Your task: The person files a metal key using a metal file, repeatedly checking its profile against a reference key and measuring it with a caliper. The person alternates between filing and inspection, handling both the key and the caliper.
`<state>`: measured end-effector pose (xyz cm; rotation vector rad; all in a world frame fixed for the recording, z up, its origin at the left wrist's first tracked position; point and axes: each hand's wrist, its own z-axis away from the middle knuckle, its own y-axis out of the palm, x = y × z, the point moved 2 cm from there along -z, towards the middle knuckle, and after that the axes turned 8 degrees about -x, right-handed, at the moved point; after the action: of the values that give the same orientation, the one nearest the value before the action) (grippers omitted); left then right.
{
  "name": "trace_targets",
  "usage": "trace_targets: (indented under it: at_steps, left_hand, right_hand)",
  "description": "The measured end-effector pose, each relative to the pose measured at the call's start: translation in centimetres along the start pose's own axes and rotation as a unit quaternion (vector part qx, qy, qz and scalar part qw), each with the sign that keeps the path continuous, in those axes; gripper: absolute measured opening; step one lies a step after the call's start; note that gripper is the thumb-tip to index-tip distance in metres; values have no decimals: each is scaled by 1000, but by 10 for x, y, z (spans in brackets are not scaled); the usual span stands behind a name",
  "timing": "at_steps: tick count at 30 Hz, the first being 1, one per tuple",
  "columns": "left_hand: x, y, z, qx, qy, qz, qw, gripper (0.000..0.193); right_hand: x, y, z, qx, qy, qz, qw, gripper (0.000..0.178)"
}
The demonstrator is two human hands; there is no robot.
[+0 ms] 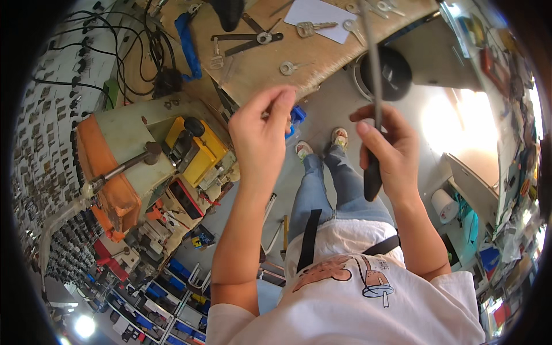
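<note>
My right hand (397,154) is closed round the dark handle of a file (374,69). The long thin grey blade points up and away from me, past the edge of the wooden workbench (253,77). My left hand (259,129) is raised in front of the bench with its fingers curled in and the thumb pressed on them. A small bit of something shows between those fingers, too hidden to name. On the bench beyond lie a key (315,27) on a white sheet (339,10), another key (288,68) nearer the edge, and a dark metal tool with arms (253,43).
To the left stands a machine with a yellow part (214,150) and a lever, beside an orange-brown block (106,167). Black cables (121,49) tangle at the far left. A round black bin (397,77) is under the bench's right side. Wall racks hold many small items.
</note>
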<state>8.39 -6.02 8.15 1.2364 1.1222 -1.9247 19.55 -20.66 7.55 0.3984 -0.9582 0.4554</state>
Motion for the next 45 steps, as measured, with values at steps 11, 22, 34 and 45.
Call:
trace_targets:
  at_steps: [11, 22, 34, 45]
  left_hand:
    - [2, -5, -64, -92, 255, -314, 910, 30]
    - [-8, 6, -109, -10, 182, -319, 930, 21]
    - [2, 1, -108, -50, 209, -319, 923, 28]
    - [-6, -7, -19, 136, -81, 122, 980, 20]
  right_hand:
    - [-15, -40, -2, -59, 17, 50, 997, 24]
    - [-20, -51, 5, -65, 25, 31, 997, 25]
    - [-35, -50, 10, -73, 40, 37, 996, 25]
    - [-20, -28, 12, -58, 51, 23, 997, 28]
